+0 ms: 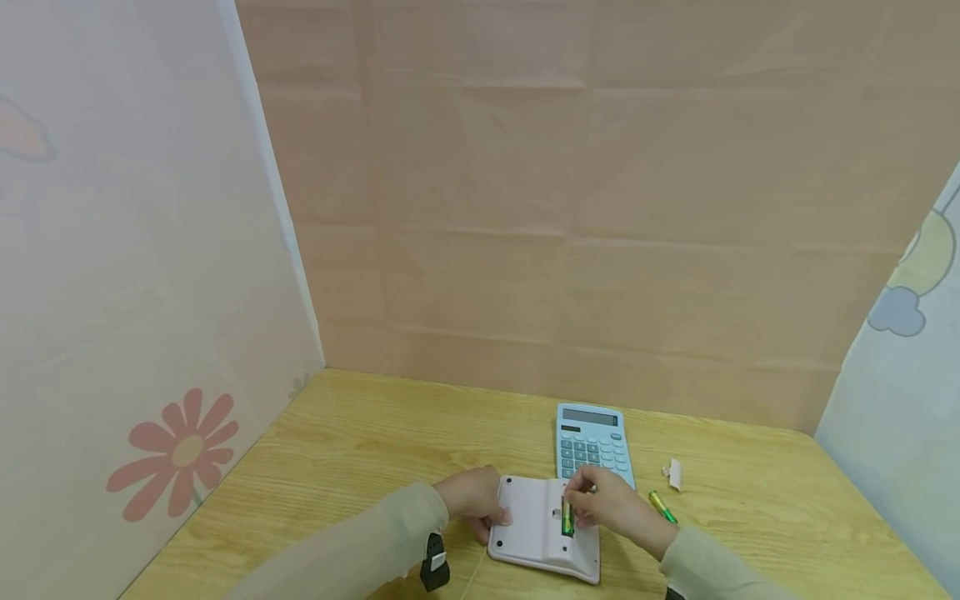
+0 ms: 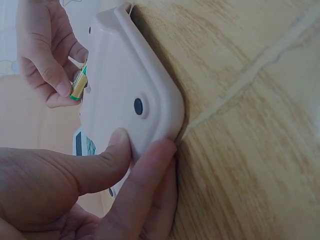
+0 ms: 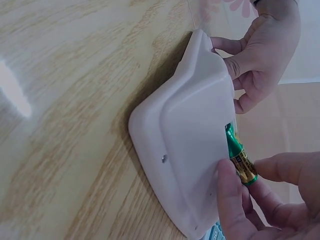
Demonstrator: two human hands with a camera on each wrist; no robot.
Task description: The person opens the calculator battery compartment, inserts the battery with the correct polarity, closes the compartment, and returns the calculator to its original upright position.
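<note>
A pale pink calculator (image 1: 523,521) lies face down on the wooden table, its back with black round feet turned up. My left hand (image 1: 474,493) grips its left edge, thumb on the back and fingers at the side, as the left wrist view shows. At the battery slot, my right hand (image 1: 611,502) pinches a green and gold battery (image 3: 242,165). One end of this battery sits in the slot while the other sticks out, tilted, between the fingertips. How deep it sits is hidden by the calculator's raised back.
Behind the pink calculator lies a light blue calculator (image 1: 592,437), face up, partly covered by my right hand. To the right are a loose green and gold battery (image 1: 662,507) and a small pale battery cover (image 1: 675,475). Papered walls bound the table (image 1: 390,442) at the back and sides.
</note>
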